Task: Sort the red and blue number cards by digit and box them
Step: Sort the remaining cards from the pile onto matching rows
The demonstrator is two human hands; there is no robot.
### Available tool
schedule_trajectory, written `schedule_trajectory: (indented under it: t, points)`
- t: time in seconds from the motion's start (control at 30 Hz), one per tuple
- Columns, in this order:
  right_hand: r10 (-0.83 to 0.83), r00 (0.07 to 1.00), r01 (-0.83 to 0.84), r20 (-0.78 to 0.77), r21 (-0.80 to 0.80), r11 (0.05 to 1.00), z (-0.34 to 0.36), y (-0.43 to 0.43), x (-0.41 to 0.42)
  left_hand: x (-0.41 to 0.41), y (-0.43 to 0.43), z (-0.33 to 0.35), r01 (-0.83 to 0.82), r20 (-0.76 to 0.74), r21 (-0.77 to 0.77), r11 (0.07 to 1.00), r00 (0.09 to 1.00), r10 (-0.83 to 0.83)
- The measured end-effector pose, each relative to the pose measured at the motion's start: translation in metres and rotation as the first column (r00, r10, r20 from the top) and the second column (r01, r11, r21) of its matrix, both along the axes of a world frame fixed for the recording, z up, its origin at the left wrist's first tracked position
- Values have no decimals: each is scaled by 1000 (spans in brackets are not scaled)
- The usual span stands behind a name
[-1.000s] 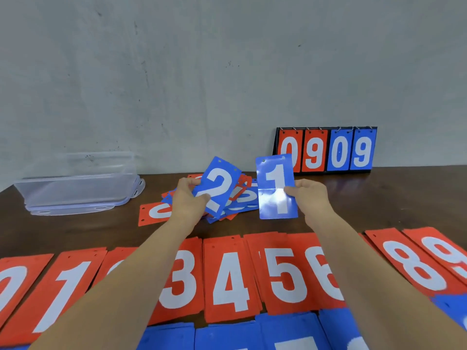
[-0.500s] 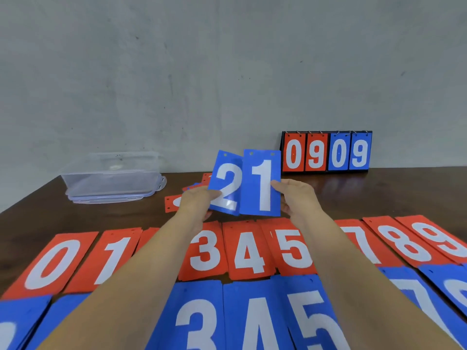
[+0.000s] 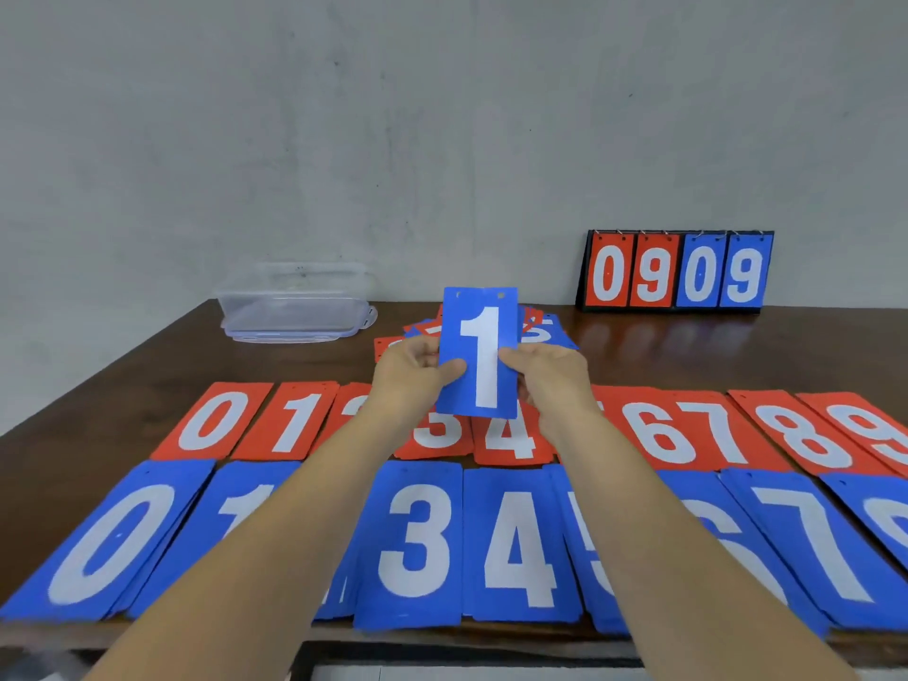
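1. Two-handed, pinching a blue rectangular plastic card printed with a white 1 point(image 3: 479, 353) by its lower sides: left hand point(image 3: 410, 373) with the thumb laid across the face, right hand point(image 3: 550, 376) gripping the opposite edge, fingers curled behind.
2. Holding that card upright above the dark wooden table point(image 3: 737, 351), digit facing the camera, likely for reading the number before placing it.
3. Showing sorted piles lying in two rows along the near side, a red row of number cards point(image 3: 216, 420) behind and a blue row of number cards point(image 3: 113, 538) in front, digits rising left to right, making each destination easy to find.
4. Judging the destination as the blue 1 pile point(image 3: 265, 476), second from the left, partly hidden under the left forearm.
5. Leaving the unsorted heap of red and blue cards point(image 3: 545, 331) just behind the raised card, within reach for the next pick.
6. Standing the clear plastic lidded box point(image 3: 295, 307) at the far left and the black flip scoreboard reading 0909 point(image 3: 675, 272) at the far right, both well apart from the rows; boxing not yet begun.
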State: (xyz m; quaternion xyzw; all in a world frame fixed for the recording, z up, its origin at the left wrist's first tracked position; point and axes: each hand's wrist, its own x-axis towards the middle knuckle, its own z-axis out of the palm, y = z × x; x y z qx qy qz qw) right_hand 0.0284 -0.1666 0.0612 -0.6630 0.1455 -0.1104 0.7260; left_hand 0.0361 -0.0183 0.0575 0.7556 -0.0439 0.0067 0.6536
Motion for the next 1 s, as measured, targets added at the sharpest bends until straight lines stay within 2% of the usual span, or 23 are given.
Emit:
schedule_trajectory:
  t: [0.1,0.2,0.3,0.43,0.63,0.83,1.0]
  points:
    - [64,998,-64,17,-19,998,-4,10,-20,-22,16,1,-48,69,39,998,997,45]
    - [124,988,-120,94,-49,992,-7,20,-39,-42,34,1,-82,21,31,996,996,81]
    - [156,976,-128,151,-182,975,-11,31,-52,-63,53,4,-133,-13,-10,991,991,133]
    - [148,969,-112,196,-185,976,-15,46,-66,-84,86,6,-198,-29,-16,980,980,197]
    - [150,977,-129,154,-141,982,-20,61,-80,-100,136,6,-266,-65,-28,964,962,264]
    - [176,984,-165,26,-233,958,-29,79,-90,-109,186,-8,-236,-147,60,970,959,242]
    - [126,988,-146,-87,-298,943,-39,103,-97,-114,224,-18,-195,-199,144,970,955,221]
